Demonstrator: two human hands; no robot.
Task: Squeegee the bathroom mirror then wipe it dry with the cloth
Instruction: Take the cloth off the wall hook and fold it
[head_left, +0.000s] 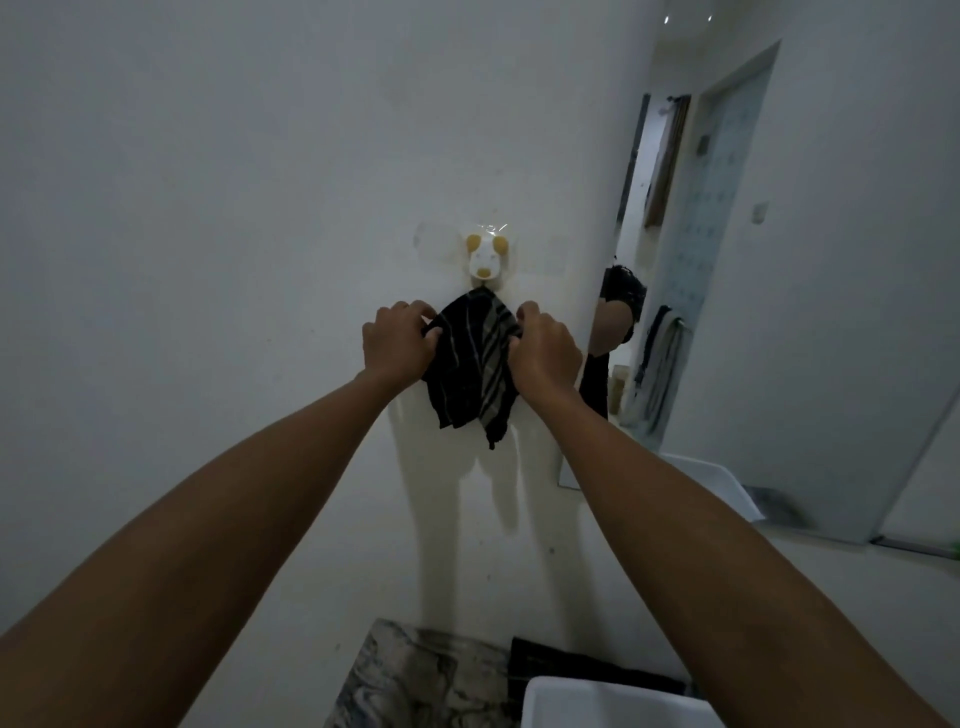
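Observation:
A dark cloth (475, 364) with grey stripes hangs from a white dog-shaped wall hook (485, 258) at the centre of the wall. My left hand (397, 340) grips the cloth's left edge. On the other side my right hand (545, 348) pinches its right edge. The bathroom mirror (727, 249) is fixed to the wall on the right, seen at a steep angle, and reflects a doorway and my arm. No squeegee is in view.
Yellowish stain streaks (467, 493) run down the white wall below the cloth. A marbled counter (410, 675) and a white basin rim (597, 701) sit at the bottom, with a dark object (571, 662) behind the basin. A switch (759, 212) shows in the reflection.

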